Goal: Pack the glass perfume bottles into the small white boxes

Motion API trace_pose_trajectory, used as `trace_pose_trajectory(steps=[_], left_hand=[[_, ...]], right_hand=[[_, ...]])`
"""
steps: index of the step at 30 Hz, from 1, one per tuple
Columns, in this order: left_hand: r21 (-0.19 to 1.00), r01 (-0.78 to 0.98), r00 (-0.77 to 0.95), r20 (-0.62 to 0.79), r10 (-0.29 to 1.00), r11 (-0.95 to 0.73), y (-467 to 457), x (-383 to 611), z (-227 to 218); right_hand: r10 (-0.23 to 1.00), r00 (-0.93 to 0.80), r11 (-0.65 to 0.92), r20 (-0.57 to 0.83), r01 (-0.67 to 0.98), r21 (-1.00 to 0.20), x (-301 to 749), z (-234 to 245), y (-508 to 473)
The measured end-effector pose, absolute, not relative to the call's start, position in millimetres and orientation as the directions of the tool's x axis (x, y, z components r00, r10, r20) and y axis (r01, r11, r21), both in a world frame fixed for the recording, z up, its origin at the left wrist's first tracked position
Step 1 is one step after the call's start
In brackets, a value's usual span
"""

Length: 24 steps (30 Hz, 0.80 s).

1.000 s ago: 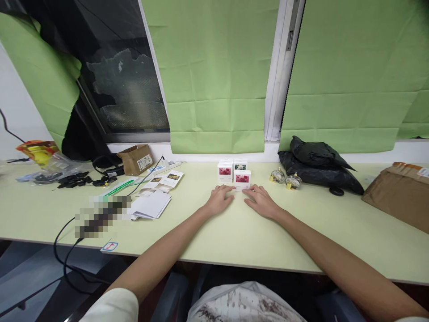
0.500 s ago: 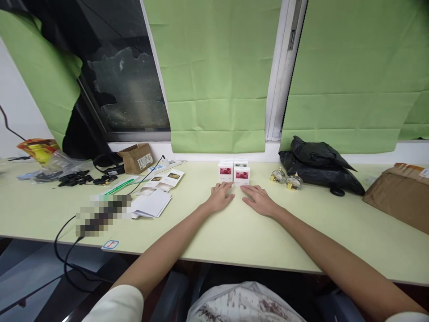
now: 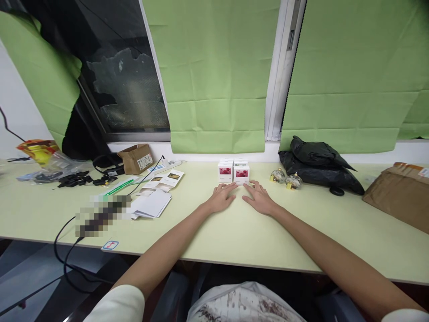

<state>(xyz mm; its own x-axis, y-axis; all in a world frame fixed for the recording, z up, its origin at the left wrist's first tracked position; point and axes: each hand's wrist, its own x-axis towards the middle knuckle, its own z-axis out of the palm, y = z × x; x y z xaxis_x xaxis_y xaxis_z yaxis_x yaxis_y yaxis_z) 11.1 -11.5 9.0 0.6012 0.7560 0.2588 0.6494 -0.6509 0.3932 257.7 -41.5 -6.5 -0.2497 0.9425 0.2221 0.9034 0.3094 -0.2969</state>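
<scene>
In the head view, the right box is seen at one o'clock from the left hand and at eleven from the right hand, with the left box just beside it. Both hands are held palm down, fingers loosely spread, by its lower edge; whether it is touched cannot be told.

Flat green curtains hang over the windows, a white frame showing between two of them. At the left, a dark windowpane bears a ragged, cloudy patch. Below, a pale yellow-green counter meets the white wall.
</scene>
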Motion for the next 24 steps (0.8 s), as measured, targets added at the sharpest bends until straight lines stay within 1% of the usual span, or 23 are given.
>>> trace_pose_trajectory(steps=[4,11,17,21,24], left_hand=[[0.405,0.652,0.585,0.269,0.765,-0.641,-7.7,10.8,6.3],[0.439,0.652,0.559,0.272,0.783,-0.618,-3.0,10.8,2.9],[0.46,0.658,0.535,0.271,0.8,-0.596,-4.1,11.7,5.0],[0.496,0.634,0.531,0.278,0.801,-0.593,-6.3,11.7,7.0],[0.498,0.634,0.528,0.28,0.802,-0.592,-7.6,11.7,7.0]], right_hand=[[0.947,-0.236,0.294,0.215,0.909,-0.294,258.0,-5.7,-40.0],[0.939,-0.259,0.322,0.226,0.894,-0.312,259.0,-5.8,-38.3],[0.937,-0.296,0.342,0.185,0.885,-0.316,260.1,-6.3,-36.8],[0.928,-0.313,0.363,0.202,0.883,-0.296,259.2,-5.7,-38.2],[0.925,-0.325,0.37,0.197,0.889,-0.271,257.7,-4.9,-39.4]])
